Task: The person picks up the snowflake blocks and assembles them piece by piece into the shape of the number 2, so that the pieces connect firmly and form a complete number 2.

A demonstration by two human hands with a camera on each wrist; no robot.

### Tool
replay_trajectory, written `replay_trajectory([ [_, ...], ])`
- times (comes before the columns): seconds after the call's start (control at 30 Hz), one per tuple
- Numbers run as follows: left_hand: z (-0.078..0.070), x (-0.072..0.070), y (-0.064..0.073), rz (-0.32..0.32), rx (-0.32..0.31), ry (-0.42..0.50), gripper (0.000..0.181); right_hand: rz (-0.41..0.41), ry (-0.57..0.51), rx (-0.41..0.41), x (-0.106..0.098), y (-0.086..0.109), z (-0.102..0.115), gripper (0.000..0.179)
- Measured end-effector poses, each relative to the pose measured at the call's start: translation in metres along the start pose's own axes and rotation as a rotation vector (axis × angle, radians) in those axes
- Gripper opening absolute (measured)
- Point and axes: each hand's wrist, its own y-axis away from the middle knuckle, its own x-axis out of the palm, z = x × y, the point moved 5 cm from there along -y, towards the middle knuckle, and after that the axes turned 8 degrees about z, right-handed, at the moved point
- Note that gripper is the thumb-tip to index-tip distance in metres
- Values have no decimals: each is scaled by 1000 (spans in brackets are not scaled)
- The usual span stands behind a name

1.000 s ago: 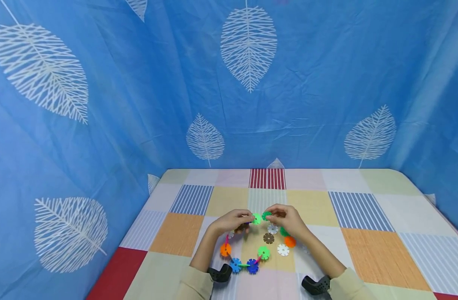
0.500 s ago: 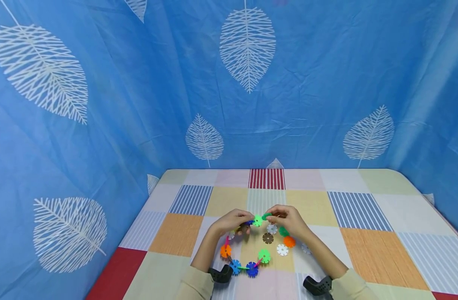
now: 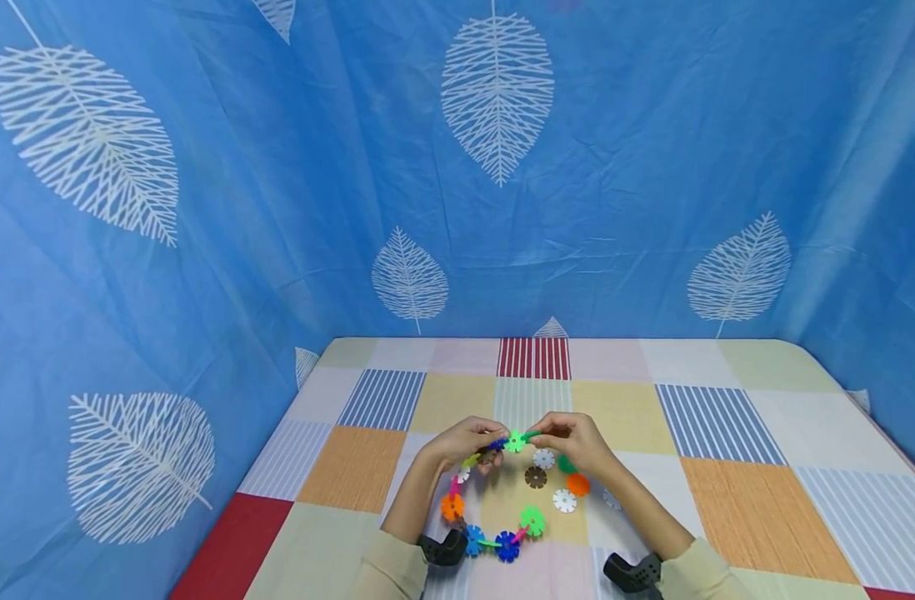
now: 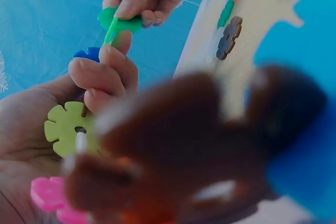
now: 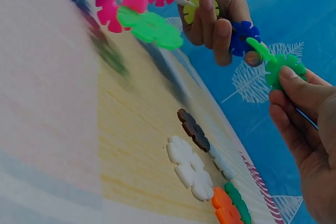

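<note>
A chain of colourful slotted snowflake discs hangs in a loop from my left hand (image 3: 463, 442). Its fingers grip the chain near a dark blue disc (image 5: 244, 39), with a bright green disc (image 3: 515, 442) at that end. My right hand (image 3: 576, 439) pinches a darker green disc (image 5: 286, 72) between thumb and fingers. That disc stands nearly edge-on in the head view and meets the rim of the bright green one. Lower on the loop are orange (image 3: 452, 507), light blue (image 3: 473, 541) and dark blue discs, ending in another bright green disc (image 3: 532, 521).
Loose discs lie on the checked tablecloth (image 3: 622, 400) between the forearms: brown (image 3: 536, 477), white (image 3: 565, 501), orange (image 3: 578, 485) and green (image 3: 567, 464). A blue leaf-print curtain (image 3: 577, 250) surrounds the table.
My right hand has turned the darker green disc edge-on and brought it against the bright green one. The chain's lower loop has shifted slightly toward me.
</note>
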Motion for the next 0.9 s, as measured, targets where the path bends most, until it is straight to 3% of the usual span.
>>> replay_trajectory([
  [0.27,2,3,-3,-47,-17,15,36,-47,1,-41,0,2,-7,6],
  [0.4,2,3,-2,-61,-26,16,33,-7,11,4,-2,0,-24,7],
  [0.47,3,3,-3,-59,-34,18,33,34,72,46,-6,0,-33,15],
  [0.6,5,5,-6,-60,-58,9,31,101,334,124,-13,6,-45,31],
  [0.67,6,6,-7,-74,-73,-2,30,125,481,135,-15,10,-50,31],
  [0.73,7,7,-8,-95,-85,-8,29,137,561,129,-15,13,-52,26],
  [0.8,8,8,-8,-114,-91,-10,28,140,561,139,-15,15,-54,21],
  [0.9,10,9,-9,-130,-95,0,26,83,389,210,-19,16,-57,18],
])
